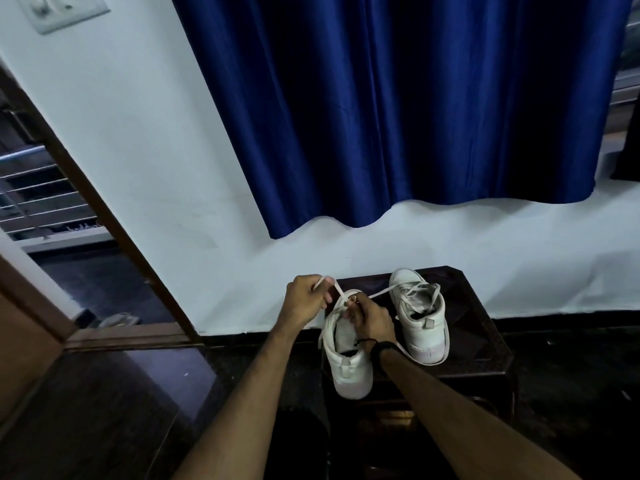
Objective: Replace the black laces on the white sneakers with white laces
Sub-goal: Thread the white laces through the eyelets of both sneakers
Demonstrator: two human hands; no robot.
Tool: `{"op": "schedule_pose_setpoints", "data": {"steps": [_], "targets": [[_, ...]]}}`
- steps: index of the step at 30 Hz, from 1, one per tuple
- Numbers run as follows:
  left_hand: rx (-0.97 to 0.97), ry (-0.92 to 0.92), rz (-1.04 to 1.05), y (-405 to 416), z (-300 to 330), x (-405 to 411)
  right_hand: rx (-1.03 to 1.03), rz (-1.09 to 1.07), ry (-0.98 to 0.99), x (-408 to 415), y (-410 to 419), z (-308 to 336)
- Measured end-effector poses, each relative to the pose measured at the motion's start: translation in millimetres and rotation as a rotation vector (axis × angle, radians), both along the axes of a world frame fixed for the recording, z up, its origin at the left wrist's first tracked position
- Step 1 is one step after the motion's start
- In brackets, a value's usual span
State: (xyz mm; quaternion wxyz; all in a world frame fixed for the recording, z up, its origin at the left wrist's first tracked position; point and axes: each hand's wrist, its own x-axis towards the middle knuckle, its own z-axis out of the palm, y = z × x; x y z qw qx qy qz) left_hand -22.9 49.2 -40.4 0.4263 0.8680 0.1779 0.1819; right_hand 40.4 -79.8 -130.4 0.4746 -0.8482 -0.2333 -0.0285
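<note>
Two white sneakers stand on a small dark wooden table [485, 362], heels toward the camera: the left sneaker [348, 362] near the table's front-left edge and the right sneaker [420, 317] just beside it, set a little farther back. Two bare hands work over the left one. The left hand [304, 301] is raised off the shoe's left side, its grip pinched on one strand of the white lace [337, 292], which runs taut from the fingers down to the top of the shoe. The right hand [372, 320] sits on the shoe's opening, its grip closed on the lace where the strands cross; another strand leads from there up and right toward the toe of the right sneaker. A dark band [382, 346] circles the right wrist. The right sneaker carries a white lace of its own [414, 289], lying loose across its tongue. Behind the table rises a pale wall [156, 150] with one deep blue curtain [398, 98] hanging over it and a switch plate [64, 10] at the upper left. The floor [104, 410] is dark and glossy, and a brown door frame [104, 209] slants along the left side, with rails visible beyond it.
</note>
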Motion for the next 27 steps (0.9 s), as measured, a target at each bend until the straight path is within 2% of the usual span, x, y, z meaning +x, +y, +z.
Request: {"op": "schedule_pose_setpoints", "data": {"steps": [5, 7, 10, 12, 16, 18, 20, 22, 24, 27], "targets": [[-0.134, -0.210, 0.092, -7.1, -21.4, -6.8, -0.080, 0.021, -0.106, 2.7, -1.0, -1.3], [-0.309, -0.276, 0.084, -15.3, -15.9, -7.7, -0.122, 0.015, -0.131, 1.1, -1.2, 1.2], [-0.704, -0.394, 0.105, -28.0, -6.8, -10.1, -0.188, 0.012, -0.155, -2.1, -0.8, 1.9], [-0.796, -0.392, 0.157, -31.6, -10.5, -6.9, -0.216, 0.018, -0.168, -4.7, 0.2, 3.7], [-0.756, -0.382, 0.229, -37.4, -40.2, -2.0, -0.300, 0.007, -0.215, -6.8, -1.4, 8.4], [-0.671, -0.375, 0.242, -35.5, -51.6, -2.3, -0.318, 0.029, -0.275, -7.5, -6.1, 11.9], [-0.492, -0.359, 0.210, -33.9, -56.0, 1.3, -0.316, 0.021, -0.373, -8.8, -7.4, 13.4], [-0.230, -0.349, 0.197, -36.8, -57.8, 7.9, -0.334, 0.022, -0.404, -8.6, -4.1, 12.2], [-0.080, -0.371, 0.218, -47.4, -59.8, 13.5, -0.246, 0.017, -0.376, -9.3, -2.7, 10.8], [-0.126, -0.427, 0.245, -57.7, -66.6, 20.9, -0.050, -0.055, -0.283, -15.9, -4.5, 17.4]]}}
